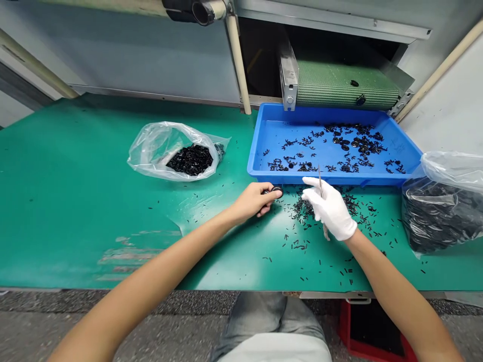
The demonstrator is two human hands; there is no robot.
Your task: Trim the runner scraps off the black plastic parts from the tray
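Observation:
My left hand (253, 202), bare, is closed with thumb and fingers pinching a small round black part (277, 192) just in front of the blue tray. My right hand (332, 208) wears a white glove and is closed around a thin metal blade (320, 177). Its narrow tip points up past the fingers, and its lower end shows below the palm. Whether it is a knife or another tool, I cannot make out. Beneath the gloved hand lies a pile of short black scraps (301, 208), scattered over the green tabletop (230, 256).
The blue tray (332, 178) holds black round parts and scraps under a green conveyor belt (339, 75) carrying black parts. An open clear bag (151, 153) of black pieces stands left, and a full clear bag (439, 216) right. A red bin (346, 327) sits below the table.

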